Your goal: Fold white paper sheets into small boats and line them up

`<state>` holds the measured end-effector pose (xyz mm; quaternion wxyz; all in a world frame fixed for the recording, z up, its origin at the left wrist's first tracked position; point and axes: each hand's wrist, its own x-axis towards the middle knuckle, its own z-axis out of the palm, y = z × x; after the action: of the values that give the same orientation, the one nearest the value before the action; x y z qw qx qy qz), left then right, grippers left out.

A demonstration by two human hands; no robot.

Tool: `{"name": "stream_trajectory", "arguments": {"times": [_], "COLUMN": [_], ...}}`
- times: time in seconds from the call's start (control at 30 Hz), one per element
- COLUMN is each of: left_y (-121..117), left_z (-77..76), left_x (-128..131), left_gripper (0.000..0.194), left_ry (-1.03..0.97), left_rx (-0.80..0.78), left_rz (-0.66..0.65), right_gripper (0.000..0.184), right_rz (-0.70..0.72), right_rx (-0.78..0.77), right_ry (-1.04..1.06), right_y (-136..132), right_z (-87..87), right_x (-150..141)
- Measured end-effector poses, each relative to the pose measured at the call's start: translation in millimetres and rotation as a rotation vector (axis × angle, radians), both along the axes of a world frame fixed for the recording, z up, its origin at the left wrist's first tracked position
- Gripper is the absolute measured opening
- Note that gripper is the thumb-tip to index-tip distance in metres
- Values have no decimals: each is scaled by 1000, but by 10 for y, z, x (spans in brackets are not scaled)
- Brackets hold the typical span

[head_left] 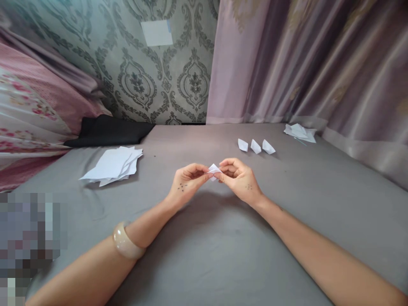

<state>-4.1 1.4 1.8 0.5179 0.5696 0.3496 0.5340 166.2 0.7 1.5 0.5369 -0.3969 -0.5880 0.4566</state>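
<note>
Between my two hands, above the grey sheet, is a small folded white paper point(213, 168) with a pointed top. My left hand point(190, 180) pinches its left side between thumb and fingers. On the other side, my right hand point(239, 179) is closed on the right edge, thumb in front. Fingers cover much of the paper's lower part. Beyond my right hand stand three small folded paper boats point(255, 146) in a row. A loose stack of white paper sheets point(116, 165) lies to the left of my left hand.
More white paper pieces point(300, 132) lie at the far right, by the curtain point(248, 63). A black cloth point(111, 130) rests at the back left. The grey sheet point(204, 255) spreads under everything. Patterned wallpaper point(137, 85) with a white paper point(157, 33) on it is behind.
</note>
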Motion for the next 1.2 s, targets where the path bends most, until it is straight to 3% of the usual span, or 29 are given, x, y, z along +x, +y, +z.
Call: {"name": "stream_trajectory", "arguments": {"times": [0.17,0.33,0.83,1.2], "left_y": [0,-13,-3,0], "left_z": [17,62,40,3], "left_x": [-9,-15,-17,16], "left_gripper": [33,22,27,33], "left_ry": [44,131,194,157], "left_rx": [-15,-61,-199,-281], "left_rz": [-41,-42,2,-125], "right_gripper": [30,27,35,32], "right_rz": [7,54,212,201], "right_rx": [37,40,-319,-553], "right_ry": [-96,-130,-164,18], "right_y": [-10,-27,-84,-45], "right_z": [-8,-31,59,25], "right_x": [0,2,-19,10]}}
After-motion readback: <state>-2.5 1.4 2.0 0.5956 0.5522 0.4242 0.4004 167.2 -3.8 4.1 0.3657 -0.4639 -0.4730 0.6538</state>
